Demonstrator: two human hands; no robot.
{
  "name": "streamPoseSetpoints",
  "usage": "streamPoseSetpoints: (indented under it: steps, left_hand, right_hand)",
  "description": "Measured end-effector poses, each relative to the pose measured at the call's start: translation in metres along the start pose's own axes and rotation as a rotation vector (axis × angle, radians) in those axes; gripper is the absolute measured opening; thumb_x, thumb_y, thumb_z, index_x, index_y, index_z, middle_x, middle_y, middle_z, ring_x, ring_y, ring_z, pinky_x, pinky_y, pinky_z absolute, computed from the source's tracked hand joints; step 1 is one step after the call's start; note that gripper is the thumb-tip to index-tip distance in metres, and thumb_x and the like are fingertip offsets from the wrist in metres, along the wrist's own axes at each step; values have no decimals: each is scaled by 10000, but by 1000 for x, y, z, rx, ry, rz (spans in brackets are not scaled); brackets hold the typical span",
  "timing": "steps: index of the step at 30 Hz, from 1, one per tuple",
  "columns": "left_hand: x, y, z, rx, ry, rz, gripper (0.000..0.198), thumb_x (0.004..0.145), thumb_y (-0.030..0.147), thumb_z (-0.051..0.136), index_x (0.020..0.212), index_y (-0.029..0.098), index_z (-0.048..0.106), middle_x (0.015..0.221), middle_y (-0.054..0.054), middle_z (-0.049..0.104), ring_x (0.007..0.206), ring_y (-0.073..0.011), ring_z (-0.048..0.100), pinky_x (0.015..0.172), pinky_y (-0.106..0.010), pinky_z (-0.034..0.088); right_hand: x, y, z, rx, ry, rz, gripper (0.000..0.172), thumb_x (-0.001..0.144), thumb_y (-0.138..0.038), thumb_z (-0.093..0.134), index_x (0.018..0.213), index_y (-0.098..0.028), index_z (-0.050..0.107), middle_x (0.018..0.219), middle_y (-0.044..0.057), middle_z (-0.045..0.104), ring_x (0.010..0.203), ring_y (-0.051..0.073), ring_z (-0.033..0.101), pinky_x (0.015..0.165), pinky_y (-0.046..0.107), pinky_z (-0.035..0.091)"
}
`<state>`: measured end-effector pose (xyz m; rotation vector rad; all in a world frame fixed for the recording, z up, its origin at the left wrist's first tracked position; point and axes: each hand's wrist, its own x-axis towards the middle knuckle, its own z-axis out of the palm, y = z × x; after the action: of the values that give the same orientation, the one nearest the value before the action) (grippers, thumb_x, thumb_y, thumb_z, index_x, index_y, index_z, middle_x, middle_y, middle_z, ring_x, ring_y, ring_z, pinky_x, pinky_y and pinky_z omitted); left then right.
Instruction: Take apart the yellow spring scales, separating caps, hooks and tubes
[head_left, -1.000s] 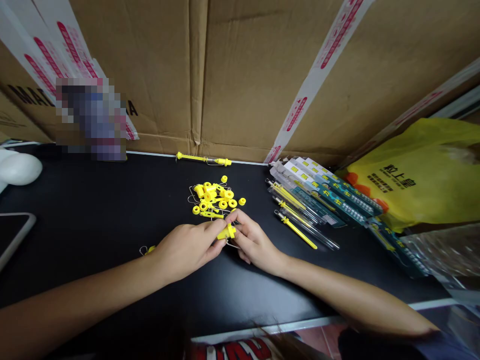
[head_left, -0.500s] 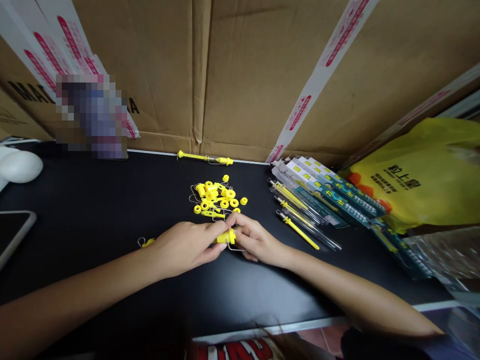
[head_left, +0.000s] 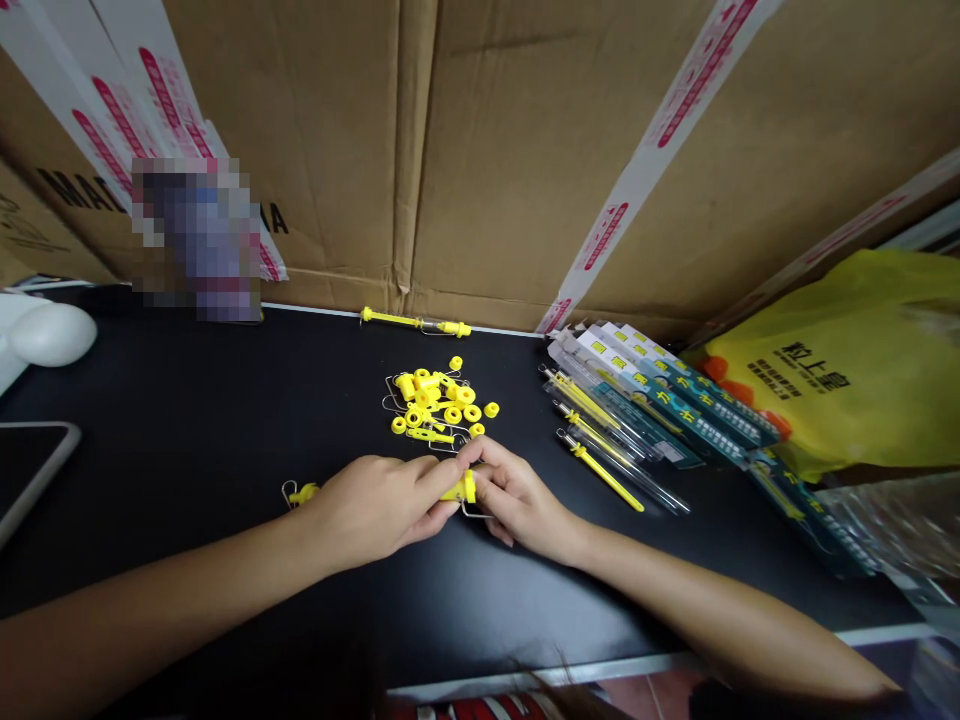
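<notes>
Between my two hands is a yellow plastic tube-like part (head_left: 459, 489) with a bent metal wire at its right end. My left hand (head_left: 390, 500) is closed around its left side. The fingertips of my right hand (head_left: 514, 492) pinch its flanged right end, and both hands' fingers nearly meet. Most of the part is hidden by the fingers. Just beyond lies a pile of small yellow caps, rings and wire hooks (head_left: 431, 395). Another yellow piece with a wire hook (head_left: 302, 494) peeks out behind my left wrist.
Slim yellow spring scales (head_left: 604, 472), some in clear tubes, lie at right beside printed boxes (head_left: 667, 385). A yellow bag (head_left: 817, 370) stands farther right. One yellow scale (head_left: 416, 322) lies along the back edge, before large cardboard boxes (head_left: 510, 150). A tablet-like device (head_left: 30, 475) is at left.
The whole view has shifted slightly. Both hands stay together on the yellow part, with only a small shift of the fingers around it.
</notes>
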<state>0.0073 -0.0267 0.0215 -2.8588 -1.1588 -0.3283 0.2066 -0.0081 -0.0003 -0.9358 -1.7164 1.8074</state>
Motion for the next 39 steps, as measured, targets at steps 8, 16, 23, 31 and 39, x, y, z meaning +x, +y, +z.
streamPoseSetpoints:
  steps: [8, 16, 23, 31, 39]
  left_hand:
    - [-2, 0, 4, 171, 94, 29, 258, 914, 245, 412, 1160, 171, 434, 791, 5, 618, 623, -153, 626, 510, -251, 423]
    - [3, -17, 2, 61, 73, -287, 166, 900, 284, 476, 1011, 168, 516, 863, -15, 680, 641, -152, 653, 487, -232, 417]
    - [-1, -22, 9, 136, 169, -126, 222, 927, 340, 446, 1058, 222, 581, 852, -10, 641, 741, -138, 630, 597, -222, 437]
    - [-2, -26, 15, 156, 216, -128, 203, 909, 332, 458, 981, 199, 593, 818, -5, 646, 695, -137, 627, 570, -230, 424]
    - [0, -28, 13, 173, 239, -148, 203, 891, 306, 465, 988, 182, 593, 797, -14, 642, 700, -149, 625, 571, -232, 428]
  right_hand:
    - [1, 1, -1, 44, 3, 32, 221, 916, -430, 450, 934, -217, 396, 549, -124, 399, 281, 6, 280, 266, 114, 238]
    - [0, -12, -18, -129, 38, 28, 228, 913, -434, 452, 925, -207, 432, 575, -100, 319, 393, 33, 271, 348, 138, 272]
    - [2, -14, -40, -680, 342, -121, 152, 918, -341, 451, 933, -203, 515, 540, -66, 427, 467, 87, 379, 472, 203, 296]
    - [1, -9, -28, -929, 197, -167, 213, 914, -344, 465, 999, -216, 614, 600, -32, 579, 479, 101, 485, 507, 218, 327]
    - [-7, -17, -26, -1325, 81, -426, 416, 858, -553, 483, 995, -170, 571, 827, 73, 640, 727, 183, 577, 620, 269, 386]
